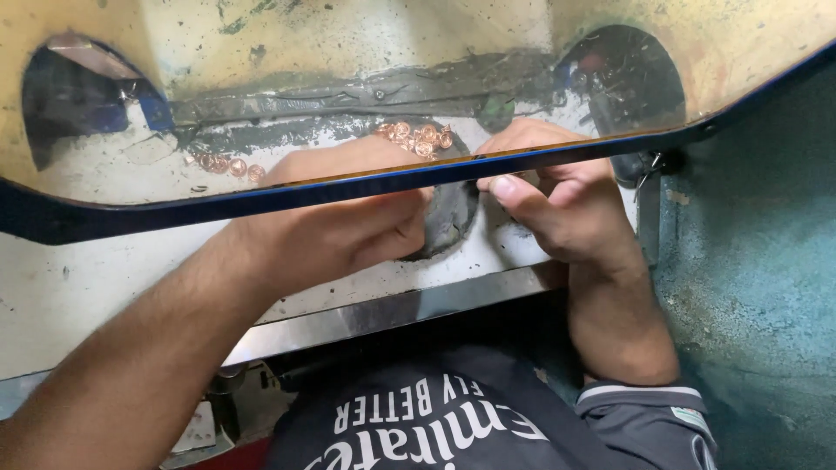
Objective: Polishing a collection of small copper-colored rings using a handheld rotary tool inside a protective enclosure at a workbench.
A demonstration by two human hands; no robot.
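Note:
My left hand (335, 222) and my right hand (557, 204) reach under a scratched, yellowed transparent guard (348, 52) with a dark blue edge. Both hands meet over a dark round recess (453, 218) in the white work surface (87, 278). The fingers of both are curled in near the recess, and the guard's edge hides whether they pinch anything. Several small copper-coloured discs (418, 139) lie in a pile just beyond the fingers. A second smaller cluster of copper discs (226, 165) lies further left.
The guard has two dark arched openings, one at the left (78, 96) and one at the right (627, 78). A metal strip (392, 309) runs along the bench's near edge. A teal painted machine body (758, 261) stands at the right.

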